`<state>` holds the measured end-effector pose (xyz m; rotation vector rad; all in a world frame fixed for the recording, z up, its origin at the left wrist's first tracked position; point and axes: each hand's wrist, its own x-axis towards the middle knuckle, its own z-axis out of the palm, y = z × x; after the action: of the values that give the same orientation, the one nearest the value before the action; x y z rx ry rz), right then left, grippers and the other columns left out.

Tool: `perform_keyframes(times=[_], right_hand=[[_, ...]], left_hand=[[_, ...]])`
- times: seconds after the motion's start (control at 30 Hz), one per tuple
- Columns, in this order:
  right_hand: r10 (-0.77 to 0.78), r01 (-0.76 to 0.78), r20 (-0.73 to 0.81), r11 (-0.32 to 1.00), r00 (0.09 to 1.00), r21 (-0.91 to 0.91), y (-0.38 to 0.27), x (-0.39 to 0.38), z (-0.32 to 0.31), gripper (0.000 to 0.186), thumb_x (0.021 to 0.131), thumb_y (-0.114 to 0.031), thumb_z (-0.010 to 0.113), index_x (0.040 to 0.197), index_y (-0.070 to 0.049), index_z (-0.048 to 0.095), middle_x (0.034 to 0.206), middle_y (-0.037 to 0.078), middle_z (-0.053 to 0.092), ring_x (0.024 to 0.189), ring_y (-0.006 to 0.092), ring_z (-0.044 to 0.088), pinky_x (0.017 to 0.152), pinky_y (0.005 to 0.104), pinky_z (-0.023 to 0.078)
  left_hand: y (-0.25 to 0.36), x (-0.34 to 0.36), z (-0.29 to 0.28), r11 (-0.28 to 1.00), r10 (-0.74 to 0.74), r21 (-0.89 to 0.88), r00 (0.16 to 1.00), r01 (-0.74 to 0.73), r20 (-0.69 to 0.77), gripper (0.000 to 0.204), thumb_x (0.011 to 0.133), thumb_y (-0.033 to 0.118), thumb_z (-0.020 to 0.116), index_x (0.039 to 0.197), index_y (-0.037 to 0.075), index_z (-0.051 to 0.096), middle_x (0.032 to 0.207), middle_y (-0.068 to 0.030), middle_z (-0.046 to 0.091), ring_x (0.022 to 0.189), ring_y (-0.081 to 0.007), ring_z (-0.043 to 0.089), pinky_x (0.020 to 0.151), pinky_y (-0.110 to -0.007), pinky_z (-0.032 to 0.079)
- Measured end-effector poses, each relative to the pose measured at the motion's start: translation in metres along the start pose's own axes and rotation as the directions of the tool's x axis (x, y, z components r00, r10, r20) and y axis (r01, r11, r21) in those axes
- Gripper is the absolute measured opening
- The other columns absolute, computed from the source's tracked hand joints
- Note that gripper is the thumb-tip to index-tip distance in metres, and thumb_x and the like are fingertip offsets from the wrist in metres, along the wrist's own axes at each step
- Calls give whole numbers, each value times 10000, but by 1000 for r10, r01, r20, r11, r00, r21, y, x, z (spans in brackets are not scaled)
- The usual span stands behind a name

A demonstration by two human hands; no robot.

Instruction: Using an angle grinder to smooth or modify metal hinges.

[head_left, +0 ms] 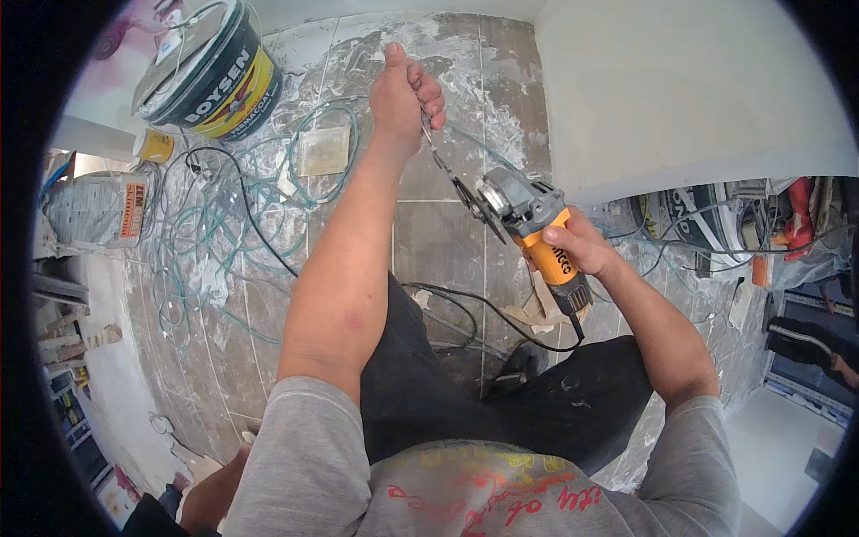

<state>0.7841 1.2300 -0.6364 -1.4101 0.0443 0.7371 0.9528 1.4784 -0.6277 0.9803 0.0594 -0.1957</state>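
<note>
The grinder (557, 251) hides most fingers of the right hand (583, 242). Toward the upper left of it, the left hand (403, 100) covers one end of a thin metal tool (438, 157) (kind unclear); farther left, the top edge clips a bucket (210, 85).

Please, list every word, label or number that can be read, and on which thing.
I do not copy wording; places only:
Large dark bucket: big white letters, readable.
Orange-and-grey grinder: dark letters, only partly visible.
Pale sack: print on orange label.
Grey shirt: red writing, partly readable.
Small yellow tub: too small to read.
</note>
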Motion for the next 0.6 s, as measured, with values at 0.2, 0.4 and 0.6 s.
perform_keyframes(times=[0.2,0.4,0.6], right_hand=[[-49,49,-7,998,999,46,-2,-1,2,544,829,-419,714,1113,3,519,837,126,642,686,207,656,625,345,543],[22,-51,-154,982,988,-184,-16,-4,1,522,769,-355,791,1084,-4,566,851,76,639,726,186,655,662,342,558],[-19,-84,-275,930,961,-358,-25,-2,5,479,744,-272,820,1078,-20,586,890,47,658,793,149,631,744,307,515]], left_hand=[[4,-1,-1,999,-3,-44,1000,3,0,542,971,627,349,735,140,348,581,-12,347,474,-155,396,377,-312,333],[9,-1,-4,999,17,-46,1000,-16,13,538,981,614,325,733,137,344,580,-10,336,473,-156,385,377,-311,319],[9,-6,3,1000,11,-11,1000,-11,26,535,991,601,313,740,129,346,575,-8,329,472,-154,382,376,-305,313]])
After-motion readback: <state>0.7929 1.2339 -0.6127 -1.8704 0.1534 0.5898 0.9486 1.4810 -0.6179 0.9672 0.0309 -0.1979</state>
